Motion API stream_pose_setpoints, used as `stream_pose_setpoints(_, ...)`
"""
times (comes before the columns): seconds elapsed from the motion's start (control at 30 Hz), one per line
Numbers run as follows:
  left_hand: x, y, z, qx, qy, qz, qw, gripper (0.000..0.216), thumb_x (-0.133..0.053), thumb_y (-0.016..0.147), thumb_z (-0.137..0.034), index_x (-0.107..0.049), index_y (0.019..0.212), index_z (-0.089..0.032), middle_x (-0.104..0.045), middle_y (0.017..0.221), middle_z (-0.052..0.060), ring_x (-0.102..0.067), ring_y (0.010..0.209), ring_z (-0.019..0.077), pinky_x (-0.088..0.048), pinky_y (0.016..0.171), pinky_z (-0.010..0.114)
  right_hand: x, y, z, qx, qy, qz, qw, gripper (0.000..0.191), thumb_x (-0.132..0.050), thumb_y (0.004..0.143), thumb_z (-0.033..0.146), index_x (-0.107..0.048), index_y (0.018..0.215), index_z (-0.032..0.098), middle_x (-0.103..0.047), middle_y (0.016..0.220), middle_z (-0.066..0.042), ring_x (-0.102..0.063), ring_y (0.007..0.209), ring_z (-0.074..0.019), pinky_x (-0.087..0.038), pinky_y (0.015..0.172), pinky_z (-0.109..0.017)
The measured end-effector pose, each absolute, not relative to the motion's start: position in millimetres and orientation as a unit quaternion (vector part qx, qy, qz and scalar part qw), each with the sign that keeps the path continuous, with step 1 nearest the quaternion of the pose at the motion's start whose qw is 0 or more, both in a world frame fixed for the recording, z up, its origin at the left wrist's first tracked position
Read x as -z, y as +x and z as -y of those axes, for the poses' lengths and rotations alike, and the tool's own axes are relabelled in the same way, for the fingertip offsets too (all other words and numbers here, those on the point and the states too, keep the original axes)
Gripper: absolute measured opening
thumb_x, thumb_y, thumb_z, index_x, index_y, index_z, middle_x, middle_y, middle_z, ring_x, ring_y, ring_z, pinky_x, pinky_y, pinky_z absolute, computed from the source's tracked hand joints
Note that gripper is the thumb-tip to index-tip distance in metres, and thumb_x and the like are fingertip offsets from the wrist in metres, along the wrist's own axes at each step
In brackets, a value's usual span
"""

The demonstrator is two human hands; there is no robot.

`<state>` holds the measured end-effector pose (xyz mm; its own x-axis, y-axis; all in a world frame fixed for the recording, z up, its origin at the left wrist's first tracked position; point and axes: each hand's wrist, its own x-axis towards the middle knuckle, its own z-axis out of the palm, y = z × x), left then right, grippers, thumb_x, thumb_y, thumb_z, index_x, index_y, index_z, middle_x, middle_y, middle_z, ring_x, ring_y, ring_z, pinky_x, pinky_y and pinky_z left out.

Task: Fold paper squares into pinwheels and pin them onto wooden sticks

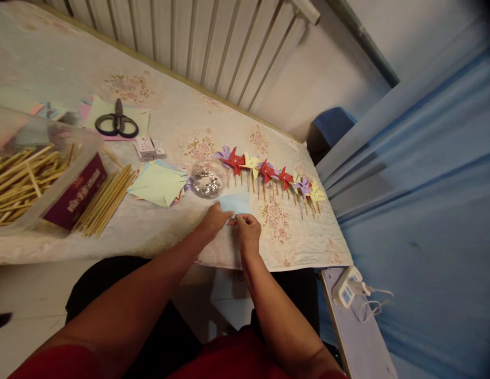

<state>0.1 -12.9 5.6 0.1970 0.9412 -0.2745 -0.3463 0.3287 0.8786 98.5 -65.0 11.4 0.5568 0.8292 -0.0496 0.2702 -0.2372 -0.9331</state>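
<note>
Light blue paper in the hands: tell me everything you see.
The light blue paper looks thin, plain and straight-edged. It is at the near right of the clear dish, over the floral tablecloth. The left hand holds its left side, the right hand its near edge; the hands cover part, so its full shape cannot be told.

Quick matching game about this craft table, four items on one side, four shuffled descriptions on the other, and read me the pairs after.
1. Scissors
2. Blue paper
3. Clear dish
4. Pinwheels

A. Red, yellow and purple
B. Lying on paper sheets
C. Held by the left hand and right hand
D. Contains small silvery pieces

Pairs: 1-B, 2-C, 3-D, 4-A
</note>
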Motion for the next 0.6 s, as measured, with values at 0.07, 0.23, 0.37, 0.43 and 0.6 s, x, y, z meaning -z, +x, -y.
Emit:
stream_pose_setpoints(0.07, -10.2, -1.6, 13.7, -0.446, 0.331, -0.425, 0.715, 0.030, -0.068, 0.059, -0.008, -0.066, 0.088, -0.014, -0.071, 0.078, 0.003, -0.064, 0.068, 0.0175, -0.055, 0.064, 0.030, -13.2, 106.6, 67.3, -0.255, -0.737, 0.385, 0.493, 0.020, -0.063, 0.070, 0.040, -0.067, 0.071, 0.020, -0.067, 0.066, 0.001, -0.057, 0.065, -0.0163, -0.044, 0.067, -0.027)
stream_pose_setpoints(0.23, -18.5, -7.2, 13.4, -0.411, 0.339, -0.422, 0.734, 0.040, -0.068, 0.059, -0.006, -0.065, 0.097, -0.013, -0.074, 0.091, 0.008, -0.069, 0.075, 0.0219, -0.057, 0.062, 0.031, -31.3, 140.1, 63.4, -0.196, -0.744, 0.363, 0.526, 0.030, -0.071, 0.065, 0.042, -0.067, 0.081, 0.018, -0.063, 0.068, 0.003, -0.054, 0.065, -0.0144, -0.043, 0.067, -0.027)
stream_pose_setpoints(0.37, -15.4, -8.6, 11.0, -0.382, 0.371, -0.406, 0.743, 0.032, -0.069, 0.057, -0.005, -0.066, 0.088, -0.013, -0.074, 0.082, 0.007, -0.069, 0.073, 0.0226, -0.056, 0.060, 0.030, -49.8, 158.4, 53.1, -0.376, -0.696, 0.371, 0.487, 0.036, -0.078, 0.059, 0.047, -0.068, 0.077, 0.017, -0.065, 0.066, 0.002, -0.053, 0.060, -0.0119, -0.043, 0.062, -0.025)
stream_pose_setpoints(0.43, -13.0, -8.0, 10.2, -0.372, 0.385, -0.397, 0.745, 0.031, -0.069, 0.056, -0.004, -0.066, 0.086, -0.013, -0.073, 0.078, 0.006, -0.069, 0.067, 0.0213, -0.054, 0.058, 0.029, -54.2, 160.6, 48.8, -0.470, -0.661, 0.358, 0.463, 0.038, -0.081, 0.056, 0.047, -0.068, 0.076, 0.017, -0.067, 0.066, 0.002, -0.055, 0.059, -0.0115, -0.045, 0.062, -0.025)
stream_pose_setpoints(0.6, -6.8, -6.1, 8.5, -0.360, 0.398, -0.403, 0.741, 0.032, -0.068, 0.056, -0.001, -0.067, 0.085, -0.013, -0.072, 0.072, 0.004, -0.065, 0.057, 0.0192, -0.051, 0.053, 0.028, -44.4, 155.7, 42.3, -0.550, -0.615, 0.375, 0.424, 0.040, -0.087, 0.051, 0.039, -0.071, 0.079, 0.015, -0.073, 0.070, -0.002, -0.059, 0.058, -0.0132, -0.046, 0.059, -0.025)
